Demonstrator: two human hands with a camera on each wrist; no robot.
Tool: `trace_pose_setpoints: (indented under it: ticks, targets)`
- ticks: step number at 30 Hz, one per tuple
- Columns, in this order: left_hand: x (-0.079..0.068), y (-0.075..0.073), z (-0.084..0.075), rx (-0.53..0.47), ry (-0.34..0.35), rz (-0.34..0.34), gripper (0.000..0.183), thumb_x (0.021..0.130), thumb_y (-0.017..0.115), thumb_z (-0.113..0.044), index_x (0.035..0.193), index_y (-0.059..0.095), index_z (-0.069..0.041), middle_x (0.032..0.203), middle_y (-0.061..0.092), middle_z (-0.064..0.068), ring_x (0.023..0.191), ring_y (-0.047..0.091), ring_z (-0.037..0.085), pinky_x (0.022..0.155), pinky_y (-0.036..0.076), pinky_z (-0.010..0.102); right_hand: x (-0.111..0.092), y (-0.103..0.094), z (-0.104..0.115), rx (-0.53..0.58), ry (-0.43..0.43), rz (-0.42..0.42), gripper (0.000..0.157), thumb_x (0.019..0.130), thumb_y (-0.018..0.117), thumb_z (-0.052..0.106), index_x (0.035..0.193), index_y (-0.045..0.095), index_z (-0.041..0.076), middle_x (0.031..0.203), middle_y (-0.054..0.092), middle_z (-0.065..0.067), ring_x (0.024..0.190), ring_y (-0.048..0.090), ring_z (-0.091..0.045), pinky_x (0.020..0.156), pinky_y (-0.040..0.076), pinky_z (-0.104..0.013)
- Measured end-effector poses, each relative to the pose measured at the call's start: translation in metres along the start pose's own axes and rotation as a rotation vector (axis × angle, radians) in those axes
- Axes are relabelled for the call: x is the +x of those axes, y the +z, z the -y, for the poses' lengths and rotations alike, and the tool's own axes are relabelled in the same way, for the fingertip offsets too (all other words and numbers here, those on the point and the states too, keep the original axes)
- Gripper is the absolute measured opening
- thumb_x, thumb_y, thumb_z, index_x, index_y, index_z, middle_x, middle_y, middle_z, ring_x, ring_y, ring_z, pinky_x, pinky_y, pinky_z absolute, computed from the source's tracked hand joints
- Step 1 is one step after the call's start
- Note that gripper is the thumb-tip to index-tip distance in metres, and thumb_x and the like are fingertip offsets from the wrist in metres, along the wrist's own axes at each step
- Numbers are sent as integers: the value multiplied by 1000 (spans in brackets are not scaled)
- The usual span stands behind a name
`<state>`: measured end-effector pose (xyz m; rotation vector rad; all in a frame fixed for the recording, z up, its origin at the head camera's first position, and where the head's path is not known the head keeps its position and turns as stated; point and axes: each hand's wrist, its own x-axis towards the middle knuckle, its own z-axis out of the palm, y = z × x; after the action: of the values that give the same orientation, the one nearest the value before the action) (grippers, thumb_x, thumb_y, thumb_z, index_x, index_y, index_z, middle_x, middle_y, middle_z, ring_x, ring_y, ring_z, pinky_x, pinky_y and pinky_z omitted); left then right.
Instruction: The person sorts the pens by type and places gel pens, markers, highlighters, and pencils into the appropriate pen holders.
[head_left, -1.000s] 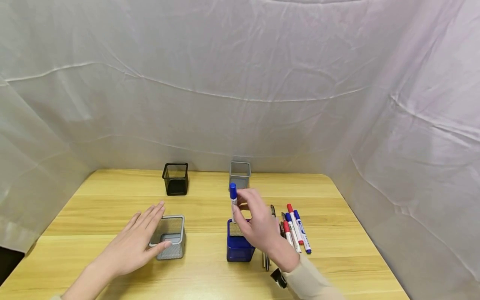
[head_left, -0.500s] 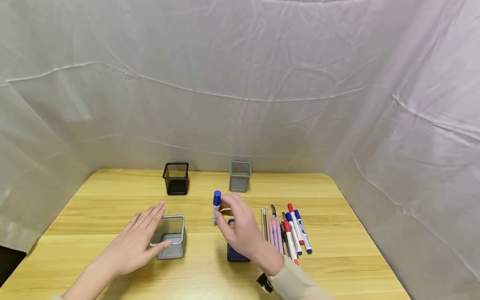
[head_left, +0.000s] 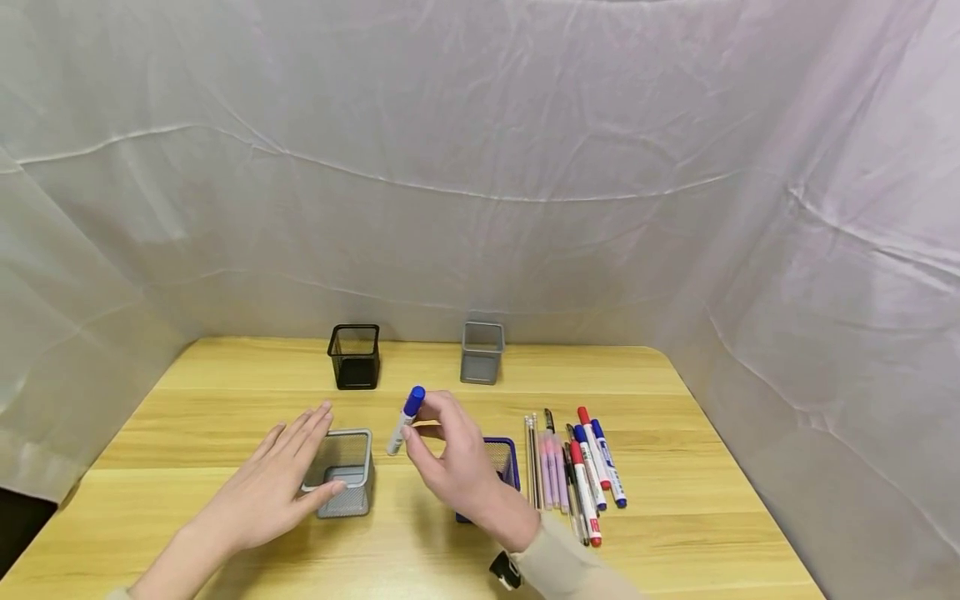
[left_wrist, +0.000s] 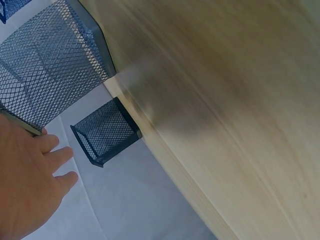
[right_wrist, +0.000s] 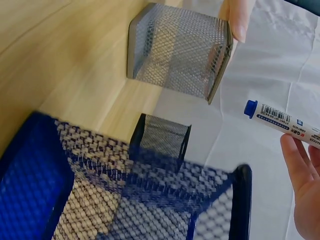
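Note:
My right hand [head_left: 459,471] pinches a white-bodied marker with a blue cap [head_left: 406,419] between thumb and fingers, in the air right of the near grey mesh pen holder [head_left: 362,492]. The marker tilts, cap up, in the head view; a blue lower end [right_wrist: 251,109] shows in the right wrist view. My left hand [head_left: 262,493] lies with straight fingers at that holder's left rim, thumb over its front edge. A blue mesh pen holder [head_left: 513,464] stands partly hidden behind the right hand and wrist.
A black mesh pen holder [head_left: 356,367] and another grey one [head_left: 482,360] stand at the table's back edge. To the right lie pencils [head_left: 532,462], pink-purple pens [head_left: 553,475], black pens [head_left: 573,492] and several red and blue markers [head_left: 585,492]. Grey fabric [head_left: 465,242] surrounds the table.
My right hand has carried the marker left from over the blue holder toward the near grey holder, and the marker has gone from upright to tilted. The left hand stays in place.

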<state>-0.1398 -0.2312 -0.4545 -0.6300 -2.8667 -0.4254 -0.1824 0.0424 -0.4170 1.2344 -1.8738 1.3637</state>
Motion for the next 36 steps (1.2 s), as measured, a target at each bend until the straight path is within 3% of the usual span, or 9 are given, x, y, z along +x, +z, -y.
trace_pose_setpoints:
  ticks: [7, 20, 29, 36]
  targets:
    - [1, 1, 0, 2, 7, -2, 93, 102, 55, -61, 167, 17, -6, 172, 20, 14, 155, 24, 41, 121, -15, 21, 3, 12, 3, 36, 44, 10, 36, 94, 64, -13, 126, 51, -5, 112, 64, -19, 100, 75, -29, 82, 61, -22]
    - [2, 1, 2, -7, 6, -1, 93, 102, 55, -61, 167, 18, -6, 172, 20, 14, 155, 24, 41, 121, -16, 21, -1, 38, 0, 176, 308, 79, 26, 99, 64, -3, 123, 54, 0, 116, 67, -18, 103, 74, -25, 89, 61, -26]
    - [0, 2, 3, -8, 15, -10, 93, 102, 56, -60, 167, 19, -6, 172, 22, 16, 155, 25, 41, 125, -12, 28, -8, 51, -7, 118, 387, 111, 20, 102, 63, 2, 121, 59, -1, 115, 69, -16, 109, 70, -14, 95, 57, -23]
    - [0, 2, 3, -7, 16, -11, 93, 101, 58, -59, 167, 17, -7, 172, 22, 16, 155, 25, 41, 123, -14, 25, -12, 55, -10, 48, 460, 133, 20, 104, 62, 10, 122, 66, 2, 120, 73, -9, 111, 70, -13, 97, 57, -27]
